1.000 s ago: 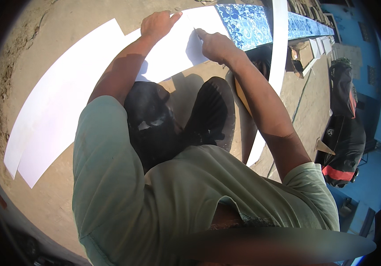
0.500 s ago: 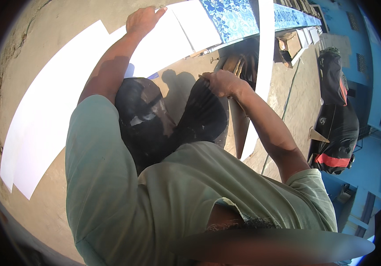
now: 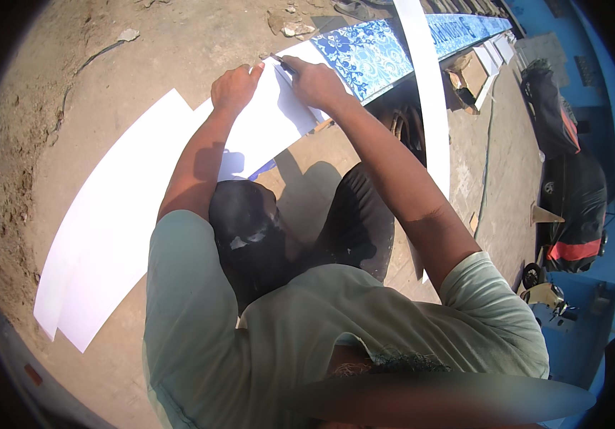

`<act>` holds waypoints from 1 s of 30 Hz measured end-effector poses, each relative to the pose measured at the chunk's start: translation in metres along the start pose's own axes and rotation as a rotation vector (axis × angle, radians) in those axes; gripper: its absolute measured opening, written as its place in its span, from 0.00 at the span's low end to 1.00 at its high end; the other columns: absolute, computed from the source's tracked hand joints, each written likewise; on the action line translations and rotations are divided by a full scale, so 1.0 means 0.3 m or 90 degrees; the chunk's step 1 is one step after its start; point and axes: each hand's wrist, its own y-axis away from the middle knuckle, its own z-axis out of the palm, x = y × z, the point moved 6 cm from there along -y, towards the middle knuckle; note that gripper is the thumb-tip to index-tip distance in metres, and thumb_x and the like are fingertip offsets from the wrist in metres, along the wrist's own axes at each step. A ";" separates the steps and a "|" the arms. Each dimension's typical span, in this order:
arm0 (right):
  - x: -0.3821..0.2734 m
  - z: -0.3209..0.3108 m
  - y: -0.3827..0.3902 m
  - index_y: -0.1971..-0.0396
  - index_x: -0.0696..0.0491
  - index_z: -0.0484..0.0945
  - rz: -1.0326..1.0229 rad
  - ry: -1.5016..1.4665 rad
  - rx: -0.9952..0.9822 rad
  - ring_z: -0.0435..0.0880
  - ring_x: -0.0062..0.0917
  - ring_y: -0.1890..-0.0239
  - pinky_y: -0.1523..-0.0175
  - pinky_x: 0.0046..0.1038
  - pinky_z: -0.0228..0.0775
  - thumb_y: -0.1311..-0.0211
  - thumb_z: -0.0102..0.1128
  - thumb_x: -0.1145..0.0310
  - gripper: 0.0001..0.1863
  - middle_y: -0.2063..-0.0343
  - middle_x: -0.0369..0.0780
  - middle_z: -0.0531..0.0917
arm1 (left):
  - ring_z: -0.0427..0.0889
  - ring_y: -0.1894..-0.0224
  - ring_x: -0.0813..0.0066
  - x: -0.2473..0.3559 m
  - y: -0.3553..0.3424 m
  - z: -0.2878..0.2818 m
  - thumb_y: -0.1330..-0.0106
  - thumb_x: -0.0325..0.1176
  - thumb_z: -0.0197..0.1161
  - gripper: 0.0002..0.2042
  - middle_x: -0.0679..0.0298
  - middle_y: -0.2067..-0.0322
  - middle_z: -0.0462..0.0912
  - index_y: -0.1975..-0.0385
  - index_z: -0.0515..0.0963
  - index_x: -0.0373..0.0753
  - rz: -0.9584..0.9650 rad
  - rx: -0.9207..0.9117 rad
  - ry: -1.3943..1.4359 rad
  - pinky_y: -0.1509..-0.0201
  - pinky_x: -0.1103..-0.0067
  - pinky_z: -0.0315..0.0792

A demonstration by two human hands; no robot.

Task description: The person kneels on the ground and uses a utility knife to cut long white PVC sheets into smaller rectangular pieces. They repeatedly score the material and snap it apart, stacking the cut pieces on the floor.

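Observation:
A long white sheet [image 3: 125,232] stretches from the lower left toward the printed blue-and-white panel [image 3: 372,53]. My left hand [image 3: 234,87] is at its far edge, fingers bent over the edge and thumb stretched toward my other hand. Close beside it, my right hand [image 3: 318,84] is closed around a slim dark tool [image 3: 284,64]. The tool's tip is near the sheet's far edge, and its exact kind is too small to make out. My right hand's shadow falls across the white surface.
A long white strip [image 3: 429,93] crosses beside my right arm. Further right are an open carton [image 3: 472,75], a dark covered vehicle with a red band [image 3: 575,214] and a motorcycle [image 3: 547,294]. Broken stones [image 3: 293,25] lie on the ground beyond the panel.
My right hand has moved from over my knee, forward and left, to the sheet's far edge, bringing the slim tool beside my left hand. The whole view has shifted.

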 end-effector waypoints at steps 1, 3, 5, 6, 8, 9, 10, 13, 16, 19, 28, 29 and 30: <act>0.002 0.021 -0.021 0.24 0.40 0.82 0.004 0.003 -0.008 0.96 0.52 0.48 0.39 0.50 0.88 0.24 0.55 0.67 0.30 0.51 0.54 0.95 | 0.94 0.44 0.46 -0.002 0.000 0.001 0.11 0.64 0.49 0.34 0.48 0.51 0.96 0.45 0.92 0.39 -0.003 -0.003 0.000 0.38 0.55 0.84; 0.010 0.045 -0.041 0.25 0.40 0.83 0.009 0.016 -0.025 0.96 0.50 0.46 0.38 0.49 0.88 0.27 0.55 0.68 0.31 0.50 0.52 0.96 | 0.94 0.44 0.46 -0.005 0.001 0.007 0.11 0.65 0.49 0.34 0.48 0.51 0.96 0.45 0.92 0.39 0.004 -0.011 0.011 0.38 0.54 0.84; 0.011 0.052 -0.044 0.24 0.40 0.83 -0.003 0.026 -0.022 0.96 0.50 0.45 0.37 0.49 0.88 0.27 0.55 0.68 0.32 0.48 0.52 0.96 | 0.94 0.44 0.46 -0.011 -0.002 0.009 0.11 0.65 0.49 0.34 0.48 0.52 0.96 0.45 0.92 0.39 0.007 -0.010 0.019 0.38 0.54 0.84; 0.014 0.058 -0.044 0.24 0.40 0.83 0.003 0.037 -0.028 0.96 0.51 0.46 0.38 0.49 0.88 0.27 0.56 0.67 0.32 0.49 0.53 0.96 | 0.94 0.45 0.47 -0.014 -0.005 0.006 0.11 0.65 0.50 0.34 0.48 0.52 0.96 0.45 0.92 0.39 0.009 -0.006 0.022 0.38 0.54 0.84; 0.003 0.059 -0.052 0.24 0.40 0.83 -0.013 0.045 -0.007 0.96 0.52 0.48 0.41 0.50 0.88 0.26 0.58 0.66 0.31 0.51 0.54 0.96 | 0.94 0.44 0.47 -0.016 -0.010 0.007 0.12 0.65 0.50 0.34 0.48 0.52 0.96 0.45 0.92 0.39 0.011 -0.005 0.026 0.38 0.54 0.84; -0.004 0.064 -0.060 0.24 0.41 0.83 -0.020 0.054 -0.019 0.97 0.51 0.49 0.41 0.49 0.88 0.26 0.58 0.66 0.31 0.51 0.54 0.96 | 0.94 0.44 0.47 -0.015 -0.010 0.010 0.12 0.66 0.50 0.34 0.48 0.52 0.96 0.44 0.92 0.40 0.011 -0.007 0.027 0.39 0.54 0.84; -0.013 0.064 -0.074 0.24 0.41 0.83 -0.024 0.063 -0.018 0.97 0.51 0.49 0.41 0.49 0.88 0.25 0.58 0.66 0.31 0.51 0.53 0.96 | 0.94 0.43 0.47 -0.012 -0.011 0.015 0.12 0.66 0.50 0.34 0.48 0.51 0.96 0.43 0.91 0.40 0.007 -0.016 0.026 0.39 0.54 0.84; -0.048 0.064 -0.127 0.30 0.47 0.87 -0.012 0.130 -0.091 0.98 0.45 0.48 0.41 0.46 0.89 0.26 0.56 0.68 0.27 0.50 0.50 0.97 | 0.94 0.44 0.47 -0.003 -0.004 0.022 0.11 0.66 0.50 0.34 0.48 0.52 0.96 0.44 0.91 0.40 0.006 -0.016 0.001 0.39 0.54 0.84; -0.064 0.065 -0.127 0.41 0.53 0.93 0.091 0.179 -0.302 0.99 0.40 0.50 0.43 0.42 0.90 0.27 0.58 0.70 0.21 0.53 0.47 0.97 | 0.95 0.47 0.50 -0.015 0.005 0.009 0.11 0.65 0.50 0.34 0.51 0.54 0.97 0.48 0.92 0.38 0.039 -0.035 0.013 0.40 0.56 0.85; -0.121 0.037 -0.006 0.53 0.55 0.97 -0.015 0.306 -0.399 0.99 0.39 0.53 0.47 0.40 0.90 0.30 0.62 0.71 0.16 0.55 0.46 0.98 | 0.96 0.48 0.51 -0.119 0.003 -0.055 0.10 0.64 0.50 0.34 0.52 0.55 0.97 0.49 0.93 0.39 -0.041 0.009 0.001 0.42 0.56 0.85; -0.015 -0.179 0.407 0.38 0.54 0.87 0.029 -0.056 -0.080 0.94 0.56 0.54 0.44 0.54 0.83 0.22 0.67 0.54 0.23 0.61 0.57 0.93 | 0.91 0.37 0.44 -0.444 0.143 0.044 0.12 0.71 0.46 0.41 0.45 0.45 0.93 0.47 0.90 0.33 -0.066 -0.180 0.011 0.32 0.51 0.81; 0.005 -0.128 0.405 0.39 0.55 0.86 0.079 -0.062 -0.147 0.94 0.56 0.55 0.46 0.54 0.82 0.21 0.67 0.54 0.23 0.62 0.58 0.92 | 0.91 0.38 0.44 -0.484 0.172 0.065 0.12 0.72 0.45 0.42 0.45 0.45 0.93 0.46 0.90 0.33 -0.077 -0.235 0.007 0.32 0.51 0.81; -0.001 -0.088 0.413 0.41 0.56 0.86 0.029 -0.096 -0.121 0.93 0.57 0.55 0.47 0.53 0.81 0.20 0.67 0.53 0.23 0.63 0.59 0.91 | 0.91 0.38 0.44 -0.520 0.206 0.079 0.12 0.71 0.44 0.43 0.44 0.46 0.93 0.48 0.90 0.32 -0.081 -0.224 0.028 0.32 0.51 0.81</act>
